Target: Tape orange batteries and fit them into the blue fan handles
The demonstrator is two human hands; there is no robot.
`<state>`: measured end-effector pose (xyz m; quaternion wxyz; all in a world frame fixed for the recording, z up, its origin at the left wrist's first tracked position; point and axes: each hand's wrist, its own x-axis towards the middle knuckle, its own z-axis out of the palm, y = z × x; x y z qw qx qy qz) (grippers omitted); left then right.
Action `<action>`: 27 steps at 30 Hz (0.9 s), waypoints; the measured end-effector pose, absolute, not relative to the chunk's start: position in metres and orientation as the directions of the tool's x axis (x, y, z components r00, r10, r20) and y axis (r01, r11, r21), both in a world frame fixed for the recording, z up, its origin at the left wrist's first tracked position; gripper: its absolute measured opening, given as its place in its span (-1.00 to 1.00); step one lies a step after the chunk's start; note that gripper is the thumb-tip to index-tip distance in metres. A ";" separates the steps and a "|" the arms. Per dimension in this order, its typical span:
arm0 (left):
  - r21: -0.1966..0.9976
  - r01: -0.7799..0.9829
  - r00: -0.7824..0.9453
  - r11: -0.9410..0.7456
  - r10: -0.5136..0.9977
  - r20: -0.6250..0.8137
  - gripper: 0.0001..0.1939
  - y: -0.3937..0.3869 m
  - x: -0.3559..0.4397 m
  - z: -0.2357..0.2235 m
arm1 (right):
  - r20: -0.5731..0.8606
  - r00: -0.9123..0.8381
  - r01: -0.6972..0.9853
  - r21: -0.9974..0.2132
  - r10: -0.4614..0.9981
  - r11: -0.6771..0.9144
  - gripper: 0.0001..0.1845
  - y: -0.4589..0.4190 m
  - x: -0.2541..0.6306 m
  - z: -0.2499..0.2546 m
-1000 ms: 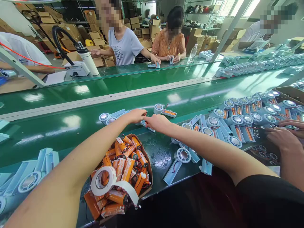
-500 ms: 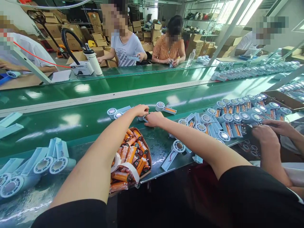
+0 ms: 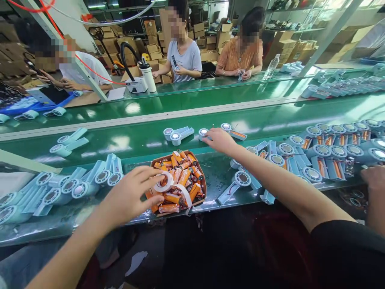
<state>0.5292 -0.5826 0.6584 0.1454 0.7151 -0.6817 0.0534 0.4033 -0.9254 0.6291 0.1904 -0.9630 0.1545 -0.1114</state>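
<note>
My left hand (image 3: pixel 130 196) hovers at the near-left side of a cardboard box (image 3: pixel 205 186), its fingers and thumb spread apart around a white roll of tape (image 3: pixel 166 182). The tape roll rests on orange-wrapped battery packs (image 3: pixel 180 173) heaped in the box, and a loose strip hangs from it. I cannot tell whether my fingertips touch it. Farther out over the green belt, my right hand (image 3: pixel 221 140) has its fingers stretched out, the tips beside or against a light-blue handheld fan body (image 3: pixel 203 133). That hand partly hides the fan body.
A pair of fan bodies (image 3: pixel 176 138) lies on the green conveyor belt (image 3: pixel 135 140). More line the left bench, and several with orange packs crowd the right. A co-worker's hand (image 3: pixel 374 178) is at the far right. People sit across the belt near a white cylinder (image 3: pixel 148 78).
My hands were together at a fan body over the belt. The left has drawn back to the tape roll, while the right stays by the fan body. The view has turned left.
</note>
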 end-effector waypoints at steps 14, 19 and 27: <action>-0.065 -0.989 0.063 -0.132 -0.778 0.625 -0.59 -0.535 0.494 0.603 | 0.144 0.733 0.513 -0.758 0.665 -0.402 -0.72 -0.771 0.323 0.661; 0.017 -0.983 0.147 -0.185 -0.714 0.685 -0.51 -0.526 0.488 0.595 | 0.121 0.961 0.275 -0.485 0.247 -0.830 -0.70 -0.817 0.383 0.662; 0.106 -0.981 0.191 -0.162 -0.715 0.673 -0.55 -0.532 0.470 0.598 | 0.040 0.957 0.282 -0.354 0.287 -0.892 -0.69 -0.866 0.454 0.632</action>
